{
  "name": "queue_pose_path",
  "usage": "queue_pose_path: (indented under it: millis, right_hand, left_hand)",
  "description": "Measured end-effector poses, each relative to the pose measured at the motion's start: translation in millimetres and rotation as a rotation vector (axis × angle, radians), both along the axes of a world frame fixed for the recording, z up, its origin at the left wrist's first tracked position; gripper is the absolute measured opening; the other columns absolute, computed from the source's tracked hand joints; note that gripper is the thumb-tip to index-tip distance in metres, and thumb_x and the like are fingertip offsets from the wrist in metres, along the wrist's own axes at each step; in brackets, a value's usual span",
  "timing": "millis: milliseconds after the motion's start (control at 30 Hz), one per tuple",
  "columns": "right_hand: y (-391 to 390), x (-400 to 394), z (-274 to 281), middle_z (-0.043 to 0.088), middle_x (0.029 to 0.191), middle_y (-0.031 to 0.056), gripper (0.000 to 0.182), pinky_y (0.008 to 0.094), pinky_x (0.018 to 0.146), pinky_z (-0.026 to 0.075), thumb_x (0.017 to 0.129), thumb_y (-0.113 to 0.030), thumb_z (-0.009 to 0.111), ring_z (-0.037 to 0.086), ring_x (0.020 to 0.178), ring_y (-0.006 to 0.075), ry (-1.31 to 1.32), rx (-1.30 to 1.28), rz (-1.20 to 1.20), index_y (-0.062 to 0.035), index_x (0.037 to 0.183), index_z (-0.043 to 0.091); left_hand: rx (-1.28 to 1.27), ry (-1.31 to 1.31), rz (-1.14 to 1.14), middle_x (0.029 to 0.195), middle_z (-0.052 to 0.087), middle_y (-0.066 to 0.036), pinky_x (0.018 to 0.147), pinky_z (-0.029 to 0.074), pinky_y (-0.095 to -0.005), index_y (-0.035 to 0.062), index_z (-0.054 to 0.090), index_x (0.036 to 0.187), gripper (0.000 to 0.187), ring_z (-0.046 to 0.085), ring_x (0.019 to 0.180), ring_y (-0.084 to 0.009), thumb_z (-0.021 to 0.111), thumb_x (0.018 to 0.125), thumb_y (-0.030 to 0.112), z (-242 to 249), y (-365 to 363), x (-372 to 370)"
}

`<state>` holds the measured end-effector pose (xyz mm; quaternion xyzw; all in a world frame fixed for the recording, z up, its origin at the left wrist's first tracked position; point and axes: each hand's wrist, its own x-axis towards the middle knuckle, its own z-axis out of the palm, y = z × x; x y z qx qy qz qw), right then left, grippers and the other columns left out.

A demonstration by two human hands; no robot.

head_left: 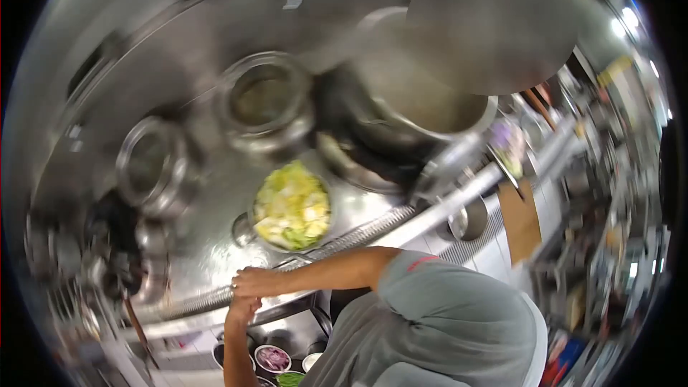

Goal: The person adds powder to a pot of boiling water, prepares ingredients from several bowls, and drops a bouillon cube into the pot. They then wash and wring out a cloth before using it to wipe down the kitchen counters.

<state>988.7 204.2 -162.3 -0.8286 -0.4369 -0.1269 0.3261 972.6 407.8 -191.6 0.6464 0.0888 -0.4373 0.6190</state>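
My right hand (259, 282) reaches in from the right, fingers curled, at the front edge of the steel counter (215, 244). Directly below it is my left hand (245, 307), touching it or nearly so, its fingers also bent closed. Whatever lies between the two hands, if anything, is hidden. Just beyond them stands a round pan (331, 226) heaped with chopped yellow-green leafy vegetable (292, 208). A small metal cup (244, 229) sits at the pan's left side.
Two steel pots (269, 129) (136, 204) stand farther back on the counter. At upper right is a large pot (494, 111) with a big round blurred lid or pan (494, 21) over it. Below the edge, bowls hold sliced onion (273, 358) and chopped greens (289, 379).
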Motion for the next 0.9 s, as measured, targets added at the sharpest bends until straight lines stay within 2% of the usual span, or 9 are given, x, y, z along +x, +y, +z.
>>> queue_pose_path:
  millis: [133,167,333,467,567,667,700,800,900]
  right_hand:
    - [17.6,-22.9,-22.8,0.068,0.078,0.0144,0.017,0.0470,0.057,0.052,0.085,-0.020,0.053,0.069,0.076,0.0335,0.400,-0.069,-0.388,-0.0067,0.089,0.061]
    - [18.5,-28.1,-10.7,0.069,0.083,0.0164,0.018,0.0473,0.059,0.053,0.087,-0.019,0.052,0.069,0.080,0.0355,0.616,-0.076,-0.477,-0.0048,0.091,0.061]
    - [-43.9,-66.8,5.9,0.066,0.080,0.0215,0.019,0.0507,0.064,0.056,0.078,-0.011,0.063,0.070,0.076,0.0322,1.124,0.102,-0.276,0.0014,0.091,0.061]
    - [-155.0,-92.7,-41.3,0.061,0.073,0.0162,0.015,0.0485,0.060,0.057,0.076,-0.006,0.063,0.066,0.064,0.0312,1.617,0.263,0.094,0.0036,0.087,0.065]
    - [-303.7,-203.6,-35.7,0.065,0.091,0.0187,0.040,0.0463,0.075,0.055,0.068,-0.005,0.073,0.066,0.080,0.0326,1.677,0.514,-0.098,0.0040,0.106,0.065]
    - [-414.6,-375.5,10.8,0.058,0.117,0.0180,0.062,0.0477,0.082,0.054,0.065,-0.002,0.072,0.062,0.101,0.0339,0.337,0.314,-0.792,-0.0053,0.125,0.056]
    - [-444.2,-420.3,22.3,0.048,0.132,0.0156,0.077,0.0481,0.088,0.051,0.065,-0.008,0.074,0.053,0.118,0.0363,0.144,0.168,-0.825,-0.0133,0.136,0.045]
    - [-500.3,-534.2,43.1,0.051,0.118,0.0097,0.075,0.0454,0.084,0.049,0.068,-0.019,0.076,0.054,0.112,0.0310,-0.141,-0.191,-1.141,-0.0147,0.136,0.045]
    - [-559.0,-599.7,57.7,0.058,0.092,0.0047,0.053,0.0378,0.075,0.046,0.060,-0.034,0.078,0.059,0.092,0.0249,-0.131,-0.281,-1.511,-0.0129,0.104,0.057]
  left_hand:
    - [0.739,-0.304,-0.316,0.076,0.064,-0.013,0.052,0.047,-0.0418,0.0052,0.063,0.096,0.026,0.061,0.062,-0.0249,0.067,0.084,0.028,27.7,-51.7,5.8]
    - [0.646,-1.061,-0.656,0.084,0.068,-0.022,0.062,0.050,-0.0500,0.0029,0.064,0.104,0.034,0.066,0.072,-0.0367,0.062,0.088,0.033,11.2,-34.9,10.2]
    - [1.190,-1.020,-0.815,0.090,0.068,-0.021,0.070,0.050,-0.0520,0.0044,0.059,0.098,0.019,0.066,0.086,-0.0399,0.062,0.086,0.019,113.5,-143.0,-46.8]
    - [0.844,-1.565,-0.852,0.085,0.065,-0.019,0.067,0.049,-0.0507,0.0043,0.053,0.098,0.020,0.065,0.081,-0.0406,0.064,0.085,0.015,124.6,-248.3,-124.0]
    - [0.860,-1.596,-1.081,0.079,0.061,-0.013,0.066,0.049,-0.0490,0.0037,0.053,0.099,0.020,0.063,0.074,-0.0379,0.065,0.085,0.012,123.9,-356.1,-196.7]
    - [0.170,-1.029,-0.958,0.073,0.056,-0.005,0.056,0.047,-0.0406,0.0052,0.053,0.098,0.017,0.059,0.062,-0.0243,0.065,0.087,0.010,60.2,-462.6,-227.2]
    - [0.246,-0.358,-0.835,0.074,0.054,-0.001,0.048,0.040,-0.0294,0.0063,0.054,0.099,0.016,0.051,0.056,-0.0122,0.063,0.086,0.004,105.9,-514.4,-273.2]
    - [-0.054,-0.017,-1.158,0.073,0.053,-0.001,0.045,0.034,-0.0236,0.0075,0.055,0.098,0.020,0.046,0.053,-0.0084,0.058,0.081,-0.003,89.9,-619.2,-341.8]
    - [-0.064,-0.110,-1.482,0.070,0.051,0.001,0.044,0.031,-0.0240,0.0095,0.056,0.091,0.021,0.044,0.051,-0.0088,0.057,0.071,0.004,96.5,-726.5,-420.9]
